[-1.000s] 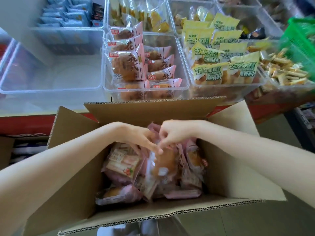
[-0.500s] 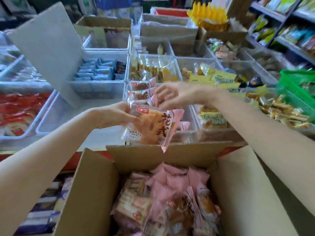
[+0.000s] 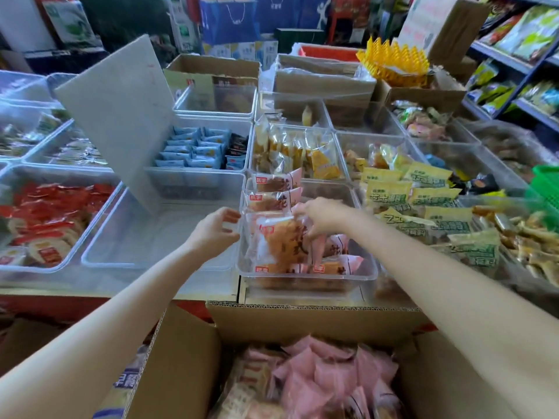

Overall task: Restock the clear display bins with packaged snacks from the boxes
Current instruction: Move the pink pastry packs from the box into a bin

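A pink-and-clear packet of bread (image 3: 279, 241) stands upright in the clear display bin (image 3: 308, 278), among more packets of the same kind. My right hand (image 3: 322, 214) pinches the packet's top right edge. My left hand (image 3: 216, 229) hovers just left of the bin's wall, fingers apart, holding nothing. Below, the open cardboard box (image 3: 187, 361) holds several more pink packets (image 3: 326, 376).
An empty clear bin (image 3: 136, 237) sits left of the bread bin with a grey board (image 3: 118, 116) leaning in it. Red packets (image 3: 45, 219) fill the far-left bin, yellow-green packets (image 3: 423, 204) the right one. A green basket (image 3: 546, 184) stands at the right edge.
Both hands came up out of the box with a bread packet and carried it forward into the bin. My left hand has let go of it; my right still holds it.
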Tool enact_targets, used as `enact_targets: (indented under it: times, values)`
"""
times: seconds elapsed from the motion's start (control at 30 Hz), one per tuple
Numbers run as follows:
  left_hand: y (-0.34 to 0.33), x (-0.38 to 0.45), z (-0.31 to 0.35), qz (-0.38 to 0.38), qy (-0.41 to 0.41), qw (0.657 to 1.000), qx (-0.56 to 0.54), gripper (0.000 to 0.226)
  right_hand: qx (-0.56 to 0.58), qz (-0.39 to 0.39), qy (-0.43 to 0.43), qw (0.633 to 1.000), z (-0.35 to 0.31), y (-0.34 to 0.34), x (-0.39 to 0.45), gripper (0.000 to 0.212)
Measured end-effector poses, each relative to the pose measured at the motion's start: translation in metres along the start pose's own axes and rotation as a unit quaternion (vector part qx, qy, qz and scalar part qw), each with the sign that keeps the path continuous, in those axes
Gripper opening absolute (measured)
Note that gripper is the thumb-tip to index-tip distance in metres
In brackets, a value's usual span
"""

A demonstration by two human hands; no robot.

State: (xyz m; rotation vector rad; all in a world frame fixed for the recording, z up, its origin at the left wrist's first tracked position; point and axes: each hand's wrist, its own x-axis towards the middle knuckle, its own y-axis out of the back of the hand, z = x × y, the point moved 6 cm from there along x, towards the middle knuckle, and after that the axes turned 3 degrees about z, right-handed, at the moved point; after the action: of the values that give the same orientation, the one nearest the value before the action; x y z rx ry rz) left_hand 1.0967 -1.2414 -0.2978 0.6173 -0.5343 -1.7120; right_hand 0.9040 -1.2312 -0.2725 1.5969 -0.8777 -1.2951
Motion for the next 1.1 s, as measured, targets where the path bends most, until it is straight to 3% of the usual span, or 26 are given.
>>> enact_targets:
  times: [0.13, 0.23, 0.33, 0.4, 0.5, 0.6, 0.7, 0.77, 0.87, 0.97, 1.07, 1.1]
  values:
    - [-0.019, -0.003, -0.012, -0.043, -0.049, 0.988, 0.143, 0.055, 0.037, -0.029, 0.026, 0.999, -0.024, -0.04, 0.029, 0.058]
    - [-0.017, -0.004, -0.015, -0.008, -0.088, 0.978, 0.19, 0.059, 0.045, -0.026, 0.017, 0.999, -0.017, -0.047, 0.034, 0.059]
    - [-0.009, -0.019, 0.009, 0.086, -0.162, 0.968, 0.169, 0.047, -0.069, 0.039, 0.012, 0.997, -0.018, -0.039, 0.023, 0.051]
    - [-0.016, -0.042, 0.035, 0.109, -0.262, 0.948, 0.141, 0.037, -0.057, 0.116, 0.02, 0.991, -0.026, -0.027, 0.002, 0.05]
    - [-0.049, -0.091, 0.063, 0.046, -0.432, 0.894, 0.109, 0.03, 0.016, 0.188, 0.075, 0.979, -0.034, -0.016, -0.045, 0.029]
    - [-0.094, -0.132, 0.062, -0.067, -0.489, 0.861, 0.124, 0.022, 0.091, 0.145, 0.113, 0.979, -0.035, -0.022, -0.098, 0.015]
    - [-0.143, -0.156, 0.041, -0.169, -0.474, 0.849, 0.16, 0.02, 0.17, 0.102, 0.11, 0.974, -0.026, -0.051, -0.139, 0.012]
    - [-0.171, -0.162, 0.021, -0.224, -0.427, 0.854, 0.196, 0.024, 0.173, 0.011, 0.086, 0.981, -0.016, -0.098, -0.151, 0.013]
    - [-0.196, -0.163, -0.011, -0.295, -0.319, 0.862, 0.263, 0.027, 0.052, -0.201, 0.015, 0.978, 0.002, -0.195, -0.16, 0.013]
    - [-0.207, -0.168, -0.029, -0.37, -0.26, 0.832, 0.322, 0.036, 0.006, -0.293, -0.042, 0.955, 0.014, -0.268, -0.162, 0.006]
    - [-0.209, -0.166, -0.037, -0.39, -0.228, 0.83, 0.327, 0.037, 0.003, -0.336, -0.041, 0.941, 0.018, -0.297, -0.159, 0.047]
    - [-0.208, -0.164, -0.036, -0.383, -0.219, 0.839, 0.32, 0.037, 0.002, -0.345, -0.046, 0.937, 0.017, -0.3, -0.159, 0.051]
